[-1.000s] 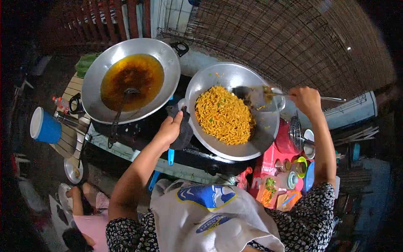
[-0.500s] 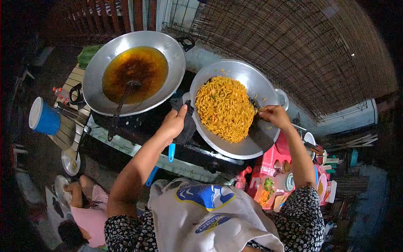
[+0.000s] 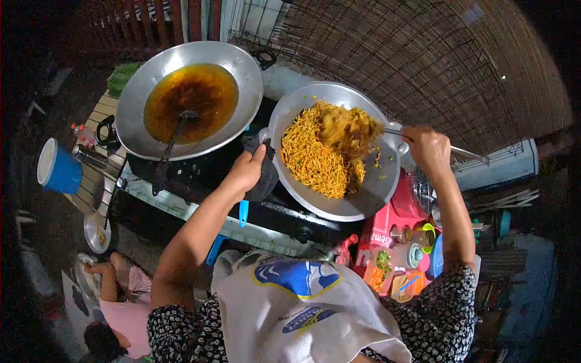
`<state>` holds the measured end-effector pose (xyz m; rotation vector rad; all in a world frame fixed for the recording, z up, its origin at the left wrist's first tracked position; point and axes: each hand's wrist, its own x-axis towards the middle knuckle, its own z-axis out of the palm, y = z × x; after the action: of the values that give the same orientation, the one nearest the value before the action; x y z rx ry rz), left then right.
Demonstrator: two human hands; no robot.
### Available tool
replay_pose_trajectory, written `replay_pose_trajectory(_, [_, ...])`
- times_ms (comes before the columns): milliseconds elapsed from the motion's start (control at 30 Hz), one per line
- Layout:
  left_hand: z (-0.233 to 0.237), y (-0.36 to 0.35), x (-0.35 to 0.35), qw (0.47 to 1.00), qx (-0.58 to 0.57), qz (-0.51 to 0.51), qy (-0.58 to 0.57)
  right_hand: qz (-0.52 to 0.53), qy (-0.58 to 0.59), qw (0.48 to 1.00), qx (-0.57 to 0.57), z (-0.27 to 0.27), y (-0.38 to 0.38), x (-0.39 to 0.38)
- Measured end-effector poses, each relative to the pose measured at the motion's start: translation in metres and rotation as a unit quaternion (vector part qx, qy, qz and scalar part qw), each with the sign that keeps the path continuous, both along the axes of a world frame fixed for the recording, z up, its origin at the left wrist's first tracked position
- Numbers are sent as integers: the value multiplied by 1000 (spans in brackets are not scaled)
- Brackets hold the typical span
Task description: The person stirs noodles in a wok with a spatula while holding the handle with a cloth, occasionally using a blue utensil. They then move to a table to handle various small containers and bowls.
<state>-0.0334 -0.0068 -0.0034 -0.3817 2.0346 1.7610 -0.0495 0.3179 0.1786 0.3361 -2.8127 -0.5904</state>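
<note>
Yellow-brown fried noodles [image 3: 308,166] fill much of a wide metal wok [image 3: 363,209] on the stove. My right hand [image 3: 428,148] is closed around a long metal spatula [image 3: 471,156] at the wok's right rim. The spatula's head is hidden in a lifted, motion-blurred clump of noodles. My left hand [image 3: 245,172] is closed on a dark cloth [image 3: 261,184] and grips the wok's left handle through it. Left of this wok, a second large wok [image 3: 130,130] holds amber oil, with a dark ladle [image 3: 175,142] resting in it.
A red crate [image 3: 381,227] with jars and chopped vegetables [image 3: 378,278] stands at right, close to my forearm. A blue bucket [image 3: 63,175] sits on the slatted table at left. Below left, another person [image 3: 124,314] in pink sits by a plate. A woven screen [image 3: 423,72] stands behind the stove.
My right hand has moved up and right, and the spatula now lifts a clump of noodles off the heap. My left hand keeps its grip on the cloth. The view has shifted slightly.
</note>
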Motion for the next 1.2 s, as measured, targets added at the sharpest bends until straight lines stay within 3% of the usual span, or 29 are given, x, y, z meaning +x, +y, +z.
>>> replay_pose_trajectory(67, [1, 0, 0, 1000, 18, 8, 18, 32, -24, 999, 18, 8, 0, -1])
replay_pose_trajectory(167, [6, -1, 4, 1000, 9, 6, 13, -95, -73, 990, 76, 20, 8, -2])
replay_pose_trajectory(267, [24, 1, 9, 997, 76, -8, 19, -82, -87, 983, 136, 7, 46, -3])
replay_pose_trajectory(333, [35, 2, 11, 999, -31, 11, 9, -133, -193, 962, 141, -18, 54, 1])
replay_pose_trajectory(367, [33, 1, 11, 999, -32, 13, 9, -70, -205, 973, 81, -42, 53, 9])
replay_pose_trajectory(433, [27, 3, 9, 1000, -19, 11, 19, -20, -258, 951, -168, -90, 41, 19])
replay_pose_trajectory(467, [20, 4, 8, 1000, -19, 12, 20, -63, -297, 928, -218, -101, 19, 22])
replay_pose_trajectory(500, [12, 3, 6, 1000, -8, 5, 1, -57, -240, 935, -256, -136, 25, 21])
replay_pose_trajectory(567, [17, 2, 7, 1000, 3, -1, -17, -87, -198, 914, -344, -144, 6, 28])
replay_pose_trajectory(633, [44, 4, 14, 997, -74, -1, -17, -104, -195, 905, -363, -147, 7, 28])
replay_pose_trajectory(700, [49, 4, 16, 997, -72, 1, -21, -120, -210, 829, -505, -147, 20, 28])
replay_pose_trajectory(800, [41, 3, 14, 998, -57, 2, -12, -113, -199, 838, -496, -118, 28, 31])
replay_pose_trajectory(833, [37, 3, 12, 999, -47, 2, 1, -107, -184, 875, -435, -109, 32, 30])
replay_pose_trajectory(933, [29, 2, 11, 998, -63, 2, -2, -93, -176, 838, -507, -82, 38, 27])
replay_pose_trajectory(967, [30, 2, 11, 998, -62, 2, -2, -115, -150, 909, -371, -76, 46, 24])
replay_pose_trajectory(1000, [31, 2, 12, 998, -58, 1, -7, -115, -149, 909, -371, -65, 38, 27])
replay_pose_trajectory(1067, [32, 1, 11, 999, -53, 0, -10, -121, -54, 977, -168, -27, 7, 35])
replay_pose_trajectory(1133, [32, -1, 11, 999, -24, -23, -26, -119, -33, 984, -125, -17, -4, 37])
replay_pose_trajectory(1200, [26, -2, 9, 999, -25, -26, -26, -15, 36, 998, -58, -17, -4, 33])
